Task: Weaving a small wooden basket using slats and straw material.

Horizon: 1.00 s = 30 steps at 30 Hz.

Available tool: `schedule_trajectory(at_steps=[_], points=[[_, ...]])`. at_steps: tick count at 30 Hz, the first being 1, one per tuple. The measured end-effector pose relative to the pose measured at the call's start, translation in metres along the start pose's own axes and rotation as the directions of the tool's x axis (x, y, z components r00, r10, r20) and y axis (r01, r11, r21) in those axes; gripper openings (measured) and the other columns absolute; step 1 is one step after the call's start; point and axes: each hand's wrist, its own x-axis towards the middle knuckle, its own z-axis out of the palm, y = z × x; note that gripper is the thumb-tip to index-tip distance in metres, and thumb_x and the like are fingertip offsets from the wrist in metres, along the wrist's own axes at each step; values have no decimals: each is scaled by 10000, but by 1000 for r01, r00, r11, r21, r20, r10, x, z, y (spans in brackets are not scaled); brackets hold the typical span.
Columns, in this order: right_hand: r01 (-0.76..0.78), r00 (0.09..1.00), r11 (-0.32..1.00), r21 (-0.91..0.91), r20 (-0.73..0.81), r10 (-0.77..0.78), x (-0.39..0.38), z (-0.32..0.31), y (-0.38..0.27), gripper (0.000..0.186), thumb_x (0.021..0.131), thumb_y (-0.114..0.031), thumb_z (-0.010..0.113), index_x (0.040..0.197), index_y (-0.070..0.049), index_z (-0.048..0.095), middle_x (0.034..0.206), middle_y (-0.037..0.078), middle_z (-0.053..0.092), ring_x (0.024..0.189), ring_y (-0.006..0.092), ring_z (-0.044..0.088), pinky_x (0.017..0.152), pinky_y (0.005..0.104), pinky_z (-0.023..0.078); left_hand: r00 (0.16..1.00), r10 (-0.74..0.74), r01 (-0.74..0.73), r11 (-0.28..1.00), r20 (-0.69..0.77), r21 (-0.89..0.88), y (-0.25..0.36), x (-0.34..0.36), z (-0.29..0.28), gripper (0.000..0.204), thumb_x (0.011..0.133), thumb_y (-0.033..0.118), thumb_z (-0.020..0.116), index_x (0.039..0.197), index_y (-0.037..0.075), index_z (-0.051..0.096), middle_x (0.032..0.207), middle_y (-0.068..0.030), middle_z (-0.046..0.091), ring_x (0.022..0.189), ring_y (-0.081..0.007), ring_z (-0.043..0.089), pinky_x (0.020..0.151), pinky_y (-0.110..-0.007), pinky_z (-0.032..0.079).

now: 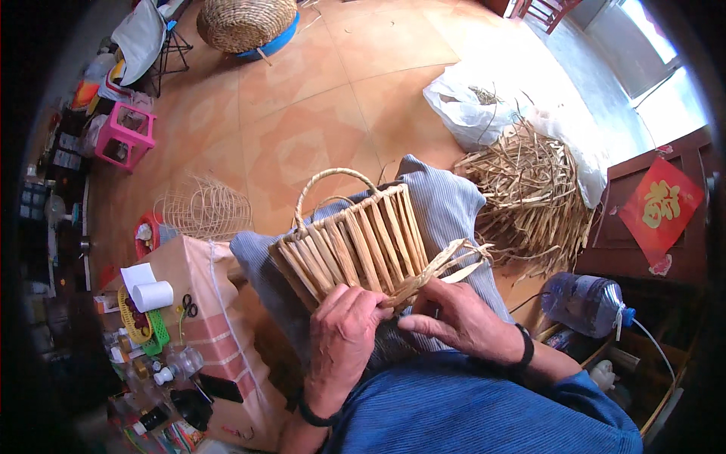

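Your left hand [344, 321] pinches the near edge of the tan, slatted plant-fibre basket [358, 246], resting on grey ribbed cloth [446, 193]. At the basket's near right corner, your right hand [465, 318] curls against loose pale fibre strips [436, 266]; hidden fingertips make its grip impossible to tell.

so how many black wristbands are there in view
2. One black wristband is round the wrist of the left hand, and the other black wristband is round the wrist of the right hand
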Motion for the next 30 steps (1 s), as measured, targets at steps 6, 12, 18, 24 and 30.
schedule_trajectory(at_steps=[6,12,18,24,30], points=[[-140,989,803,580,46,139,40,-8,5,290,1127,-189,725,1352,-27,640,1021,-25,704,744,10,554,591,202,426,997,-40,41,999,-70,-1,-2,-7,8,328,849,24,891,1143,64,750,898,-125,725,896,-344,721,795,-468,582],[169,986,913,371,-78,-151,82,-7,13,198,1055,-70,702,1237,-12,653,1030,44,698,905,125,649,785,322,561,986,162,-151,962,-32,227,-2,-20,16,586,889,69,880,1419,10,636,1054,-151,694,961,-354,686,824,-492,571],[495,863,835,-241,29,-504,96,-11,-9,177,978,-24,706,1127,6,614,1018,199,636,971,404,679,861,468,557,978,163,-209,794,131,572,10,-22,18,526,951,124,727,1432,-57,617,1009,-134,621,964,-306,617,858,-416,572],[423,877,744,-517,28,-479,84,-5,-7,240,971,-148,771,1123,-43,619,1036,198,666,900,444,710,748,523,585,969,161,-247,610,188,752,25,-19,15,360,964,155,655,1272,-23,702,945,-66,595,925,-205,596,767,-336,512],[289,921,744,-602,-38,-388,77,-1,-9,312,942,-205,795,1130,-75,583,1018,157,687,891,427,738,713,518,599,959,80,-257,647,271,718,29,-14,10,205,933,145,679,1118,61,704,960,-70,600,971,-218,615,750,-321,519]])
